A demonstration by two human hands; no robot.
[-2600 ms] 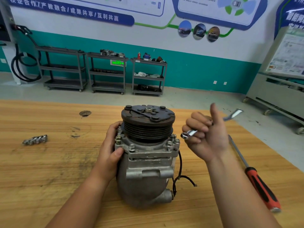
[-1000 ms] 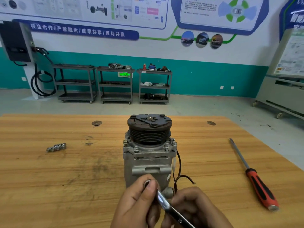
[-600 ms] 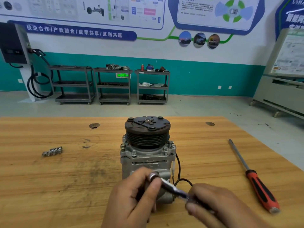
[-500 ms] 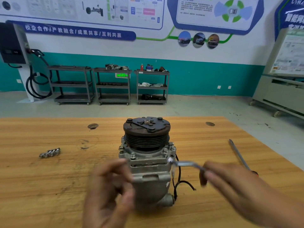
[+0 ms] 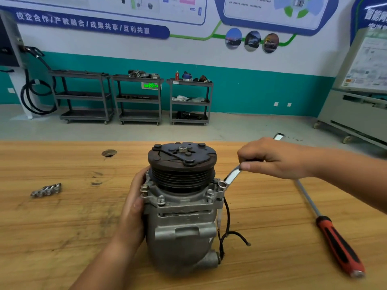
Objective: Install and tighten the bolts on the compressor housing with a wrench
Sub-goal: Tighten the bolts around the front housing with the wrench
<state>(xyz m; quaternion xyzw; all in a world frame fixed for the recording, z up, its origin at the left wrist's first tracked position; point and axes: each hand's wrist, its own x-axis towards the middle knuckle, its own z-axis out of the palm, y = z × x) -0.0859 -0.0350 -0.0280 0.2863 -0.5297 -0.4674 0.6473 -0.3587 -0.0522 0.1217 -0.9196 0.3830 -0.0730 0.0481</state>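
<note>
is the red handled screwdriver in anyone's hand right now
No, the screwdriver lies untouched on the table; the right hand holds the wrench.

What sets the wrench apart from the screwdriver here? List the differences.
The wrench is in the right hand, its ring end on a flange bolt of the compressor; the screwdriver lies untouched on the table. The wrench is bare flat metal; the screwdriver has a round shaft and red-and-black handle. Both are hand tools right of the compressor.
</note>
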